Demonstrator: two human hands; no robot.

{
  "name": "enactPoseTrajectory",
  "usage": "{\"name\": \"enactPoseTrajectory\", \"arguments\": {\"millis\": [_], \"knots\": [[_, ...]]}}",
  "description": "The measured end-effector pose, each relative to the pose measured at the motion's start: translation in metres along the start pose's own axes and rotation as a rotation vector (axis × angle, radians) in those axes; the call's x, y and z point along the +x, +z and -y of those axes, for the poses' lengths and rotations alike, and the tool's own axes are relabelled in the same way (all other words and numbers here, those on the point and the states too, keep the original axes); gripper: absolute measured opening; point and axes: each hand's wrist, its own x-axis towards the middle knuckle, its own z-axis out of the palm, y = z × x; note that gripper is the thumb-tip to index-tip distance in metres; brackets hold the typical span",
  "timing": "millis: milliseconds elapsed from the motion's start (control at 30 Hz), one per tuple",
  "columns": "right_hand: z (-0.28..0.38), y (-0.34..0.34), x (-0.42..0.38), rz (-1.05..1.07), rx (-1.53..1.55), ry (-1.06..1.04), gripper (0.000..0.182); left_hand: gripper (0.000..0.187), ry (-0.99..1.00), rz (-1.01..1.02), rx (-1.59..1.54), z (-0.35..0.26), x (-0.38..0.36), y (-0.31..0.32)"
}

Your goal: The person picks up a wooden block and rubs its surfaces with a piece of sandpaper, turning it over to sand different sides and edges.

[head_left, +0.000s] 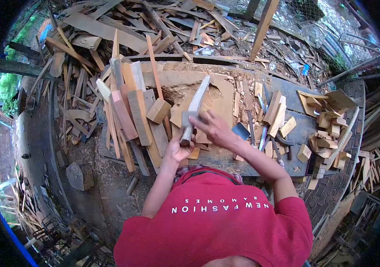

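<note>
My left hand is closed around the lower end of a long, pale, tapered piece of wood. Its narrow tip points up and away from me, and its wider, blockier part sits near my fingers. Beside that wider part is my right hand, slightly blurred, with one finger stretched out to the wood and the others loosely bent apart from it. Below the piece lies a worn wooden work board with a rough hollow and shavings. A small wood block rests left of my hands on leaning boards.
Several upright boards lean at the left of the bench. On the right lie cut wood blocks, a dark tool and narrow strips. A heap of scrap wood fills the far side, and a post stands behind the bench.
</note>
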Motion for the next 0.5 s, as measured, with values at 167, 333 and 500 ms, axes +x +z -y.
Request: {"name": "enactPoseTrajectory", "arguments": {"millis": [167, 333, 500], "knots": [[-0.096, 0.039, 0.031, -0.023, -0.185, 0.294, 0.052, 0.043, -0.031, 0.015, -0.042, 0.002, 0.001, 0.007], [-0.129, 0.036, 0.053, 0.032, -0.251, 0.456, 0.049, 0.045, 0.014, -0.032, 0.057, 0.005, 0.002, 0.006], [-0.111, 0.032, 0.046, 0.062, -0.228, 0.508, 0.046, 0.045, -0.009, -0.035, 0.101, 0.002, 0.004, 0.000]]}}
